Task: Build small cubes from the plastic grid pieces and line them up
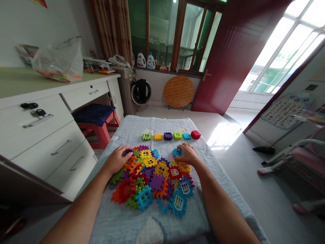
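A heap of colourful plastic interlocking tiles (157,182) with toothed edges lies on a cloth-covered table (152,225). At the heap's far left edge, my left hand (117,160) is closed with a purple tile (126,153) between thumb and fingers. My right hand (188,154) pinches a blue tile (177,152) just beyond the heap's far right side. Behind both hands runs a row of small block-like pieces: green (146,137), yellow (157,136), purple (168,136), lime (177,136), blue (186,136) and red (195,135).
To the left stand a white drawer desk (61,112) and a red stool with a dark cushion (95,115). A washing machine (127,89), a round wooden board (178,91) and a red door (228,57) are beyond the table. A pink chair (307,152) stands at right.
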